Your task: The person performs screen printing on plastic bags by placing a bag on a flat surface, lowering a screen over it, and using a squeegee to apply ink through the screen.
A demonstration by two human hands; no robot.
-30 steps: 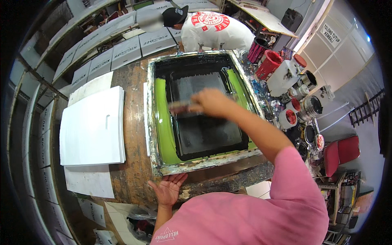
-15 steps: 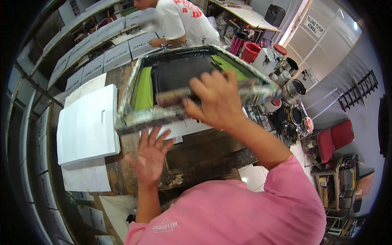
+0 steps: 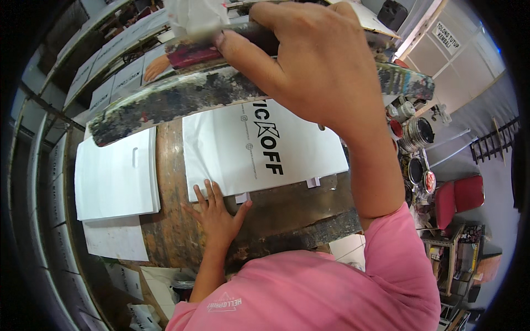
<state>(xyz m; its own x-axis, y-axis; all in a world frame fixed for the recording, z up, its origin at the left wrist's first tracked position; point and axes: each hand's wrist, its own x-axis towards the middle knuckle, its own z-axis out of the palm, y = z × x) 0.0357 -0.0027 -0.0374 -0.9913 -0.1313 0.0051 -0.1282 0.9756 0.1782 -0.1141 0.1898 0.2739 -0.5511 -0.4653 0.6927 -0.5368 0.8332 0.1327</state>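
My right hand (image 3: 326, 66) grips a squeegee (image 3: 190, 55) with a dark red, stained side. Its thumb shows along the squeegee, while most of the fingers are hidden. Just below, the paint-crusted wooden edge of a screen-printing frame (image 3: 165, 99) is tilted up toward me. Under the raised frame a white bag (image 3: 215, 149) with black printing lies flat on the worn table. My left hand (image 3: 220, 218) is open, fingers spread, its fingertips on the bag's near left edge. Two small pale tabs (image 3: 243, 197) show along that near edge.
A stack of blank white bags (image 3: 113, 182) lies on the table's left. Printed bags rest on racks (image 3: 88, 71) beyond. Another person's hand (image 3: 157, 69) shows past the frame. Paint cans (image 3: 417, 132) and a red chair (image 3: 458, 193) stand at the right.
The frame has tilted up toward me, uncovering the printed bag. My right hand has risen with the squeegee. My left hand has come down onto the bag's edge.
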